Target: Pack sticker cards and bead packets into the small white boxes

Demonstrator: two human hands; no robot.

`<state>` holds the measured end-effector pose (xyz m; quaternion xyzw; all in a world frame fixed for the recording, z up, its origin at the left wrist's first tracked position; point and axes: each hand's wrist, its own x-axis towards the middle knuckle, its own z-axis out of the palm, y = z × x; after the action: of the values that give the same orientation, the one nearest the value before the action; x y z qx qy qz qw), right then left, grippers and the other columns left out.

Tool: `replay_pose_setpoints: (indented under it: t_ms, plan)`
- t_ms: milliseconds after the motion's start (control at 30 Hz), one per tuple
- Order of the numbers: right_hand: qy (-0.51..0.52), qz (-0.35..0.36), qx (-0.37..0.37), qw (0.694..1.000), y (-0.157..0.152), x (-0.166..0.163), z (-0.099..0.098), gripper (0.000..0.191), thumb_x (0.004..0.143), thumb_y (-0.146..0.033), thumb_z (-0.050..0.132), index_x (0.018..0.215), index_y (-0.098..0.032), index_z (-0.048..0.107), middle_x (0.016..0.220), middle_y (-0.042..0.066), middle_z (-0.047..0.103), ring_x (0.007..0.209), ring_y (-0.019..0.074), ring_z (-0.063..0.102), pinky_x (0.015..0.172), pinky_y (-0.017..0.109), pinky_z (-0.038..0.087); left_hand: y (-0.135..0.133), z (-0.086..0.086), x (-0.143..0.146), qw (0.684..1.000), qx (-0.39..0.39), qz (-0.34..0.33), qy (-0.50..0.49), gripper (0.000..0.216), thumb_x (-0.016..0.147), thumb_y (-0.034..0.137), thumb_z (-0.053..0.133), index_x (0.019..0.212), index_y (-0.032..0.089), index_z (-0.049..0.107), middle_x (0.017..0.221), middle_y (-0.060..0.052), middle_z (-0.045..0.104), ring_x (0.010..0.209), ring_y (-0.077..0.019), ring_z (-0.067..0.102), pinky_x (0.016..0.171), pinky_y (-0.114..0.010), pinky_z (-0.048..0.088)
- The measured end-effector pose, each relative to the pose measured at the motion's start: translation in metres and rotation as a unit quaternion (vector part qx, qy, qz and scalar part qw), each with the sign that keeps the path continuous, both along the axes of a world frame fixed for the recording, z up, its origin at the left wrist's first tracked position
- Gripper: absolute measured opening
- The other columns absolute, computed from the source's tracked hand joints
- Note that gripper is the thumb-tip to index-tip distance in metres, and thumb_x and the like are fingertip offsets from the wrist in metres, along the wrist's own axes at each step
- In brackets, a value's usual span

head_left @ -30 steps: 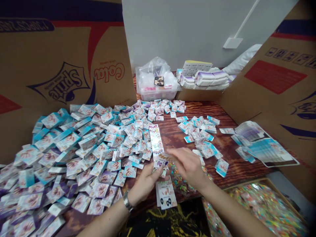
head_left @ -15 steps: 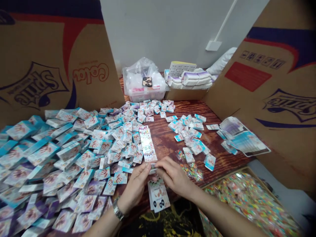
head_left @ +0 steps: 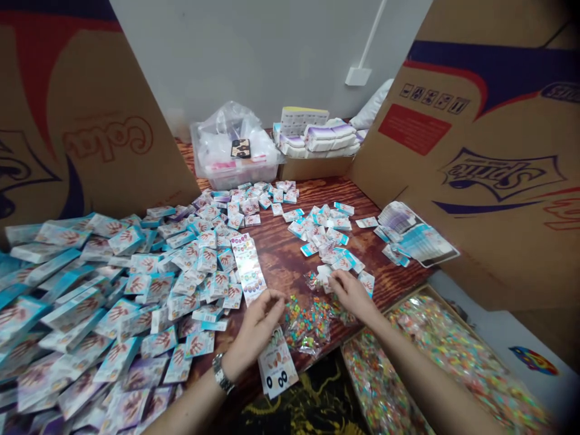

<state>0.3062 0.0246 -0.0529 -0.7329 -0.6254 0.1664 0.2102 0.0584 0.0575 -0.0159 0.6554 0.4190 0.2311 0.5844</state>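
My left hand [head_left: 259,326], a metal watch [head_left: 223,374] on its wrist, is half curled with thumb and fingers apart, and nothing shows in it. It hovers over two printed paper strips: a long strip [head_left: 249,269] beyond the fingers and a folded leaflet [head_left: 280,365] near the table edge. To its right lie clear bags of small colourful pieces [head_left: 308,323]. My right hand [head_left: 352,294] pinches the near end of a small white carton [head_left: 324,277] beside the small carton pile [head_left: 324,232].
A large heap of blue and purple cartons [head_left: 113,308] covers the left side. Big cardboard boxes [head_left: 90,109] flank the table. Behind stand a plastic tub [head_left: 235,172] and a box of paper bundles [head_left: 317,166]. A fan of flat cartons [head_left: 412,235] and a tray of colourful bags [head_left: 435,350] lie right.
My hands have parted. The right hand has moved right to a small carton, while the left stays over the strips. More colourful bags now show between them. The view has turned slightly right.
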Motion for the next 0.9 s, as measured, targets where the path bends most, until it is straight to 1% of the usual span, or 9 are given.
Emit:
replay_pose_setpoints:
  t_ms: [67,133,200,300,400,500,733,833,900]
  plan:
    - [-0.006,-0.004,-0.021,1.000,0.004,0.014,-0.013,0.021,0.089,-0.031,0.040,0.074,-0.020,0.051,0.072,0.004,0.057,0.070,0.0194,0.055,0.064,0.028,0.039,0.007,-0.005,0.016,0.970,0.164,-0.122,0.129,0.026,0.095,0.030,0.032,0.103,0.017,0.053,0.096,-0.007,0.063,0.089,-0.0174,0.060,0.080,-0.031,0.049]
    - [-0.014,-0.013,-0.036,0.999,0.010,0.022,-0.021,0.021,0.089,-0.030,0.039,0.075,-0.020,0.051,0.072,0.003,0.058,0.069,0.0188,0.055,0.063,0.027,0.037,0.017,-0.014,0.041,0.908,0.282,-0.224,0.215,0.028,0.094,0.026,0.032,0.110,0.016,0.053,0.113,-0.011,0.060,0.107,-0.0213,0.054,0.092,-0.037,0.043]
    - [-0.019,-0.023,-0.049,0.998,0.019,0.027,-0.024,0.020,0.090,-0.030,0.039,0.077,-0.020,0.051,0.070,0.003,0.058,0.066,0.0180,0.055,0.062,0.025,0.035,0.027,-0.028,0.069,0.883,0.309,-0.258,0.241,0.032,0.090,0.025,0.040,0.117,0.012,0.051,0.130,-0.017,0.050,0.123,-0.0295,0.042,0.099,-0.046,0.038]
    - [-0.022,-0.031,-0.064,0.997,0.031,0.037,-0.023,0.019,0.090,-0.030,0.040,0.079,-0.020,0.052,0.067,0.002,0.058,0.063,0.0175,0.054,0.059,0.024,0.032,0.037,-0.049,0.103,0.857,0.326,-0.289,0.276,0.050,0.086,0.035,0.049,0.129,0.010,0.043,0.141,-0.022,0.037,0.131,-0.0399,0.030,0.098,-0.060,0.032]
    - [-0.017,-0.032,-0.068,0.997,0.041,0.046,-0.023,0.017,0.090,-0.029,0.041,0.081,-0.020,0.053,0.068,0.002,0.059,0.064,0.0176,0.054,0.058,0.024,0.031,0.036,-0.062,0.114,0.835,0.343,-0.314,0.295,0.054,0.087,0.040,0.045,0.134,0.014,0.038,0.143,-0.020,0.036,0.131,-0.0410,0.029,0.096,-0.064,0.030]
    - [-0.001,-0.022,-0.064,0.998,0.051,0.041,-0.022,0.016,0.090,-0.027,0.041,0.082,-0.020,0.054,0.069,0.002,0.059,0.065,0.0169,0.054,0.059,0.023,0.031,0.026,-0.062,0.107,0.816,0.365,-0.334,0.298,0.051,0.089,0.040,0.043,0.133,0.015,0.040,0.143,-0.017,0.038,0.129,-0.0388,0.032,0.098,-0.063,0.028]
    - [0.080,0.070,-0.038,0.994,0.069,-0.017,-0.017,0.014,0.089,-0.025,0.046,0.081,-0.019,0.055,0.074,0.000,0.061,0.070,0.0145,0.056,0.061,0.022,0.036,0.010,-0.039,0.081,0.796,0.396,-0.338,0.309,0.038,0.088,0.045,0.044,0.114,0.019,0.055,0.124,-0.013,0.055,0.116,-0.0297,0.047,0.095,-0.048,0.039]
    - [0.118,0.085,-0.014,0.989,0.070,-0.022,-0.010,0.018,0.091,-0.030,0.042,0.085,-0.020,0.056,0.076,-0.001,0.062,0.070,0.0139,0.057,0.063,0.022,0.039,0.021,-0.027,0.071,0.801,0.396,-0.295,0.338,0.031,0.093,0.039,0.035,0.099,0.019,0.058,0.101,-0.009,0.061,0.095,-0.0209,0.057,0.083,-0.035,0.047]
    - [0.127,0.068,0.010,0.989,0.068,-0.012,-0.004,0.022,0.093,-0.033,0.038,0.090,-0.019,0.055,0.080,0.001,0.062,0.074,0.0149,0.056,0.066,0.023,0.040,0.035,-0.022,0.067,0.805,0.392,-0.243,0.373,0.034,0.095,0.034,0.027,0.100,0.016,0.055,0.098,-0.011,0.059,0.091,-0.0215,0.057,0.074,-0.033,0.049]
